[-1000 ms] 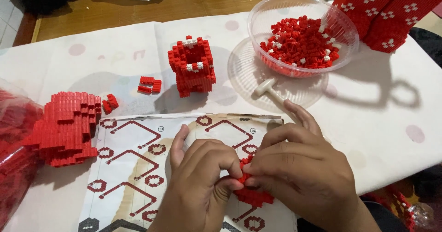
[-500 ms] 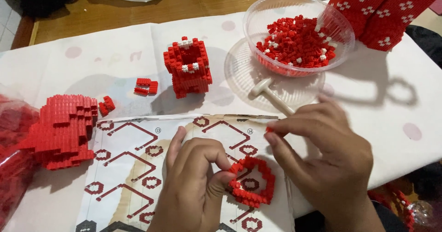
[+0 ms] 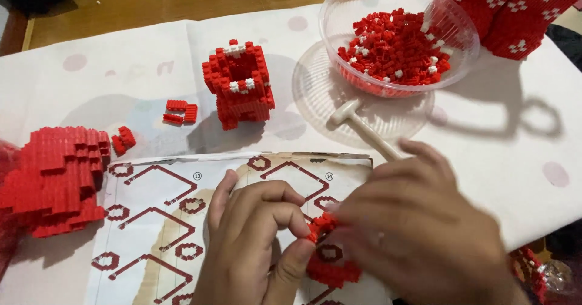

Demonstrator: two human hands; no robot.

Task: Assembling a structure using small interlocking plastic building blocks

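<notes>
Head view showed the left hand (image 3: pixel 254 238) pinching a small red brick ring (image 3: pixel 330 262) over the instruction sheet (image 3: pixel 157 220), thumb and forefinger clamped on its left edge. The right hand (image 3: pixel 418 232) was motion-blurred and covered the ring's right side, so its grip could not be told. A white hammer-like tool (image 3: pixel 357 120) ran partly under that hand, its far end hidden.

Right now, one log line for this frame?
left hand: pinches red brick ring | right hand: on ring, blurred | instruction sheet beneath
</notes>
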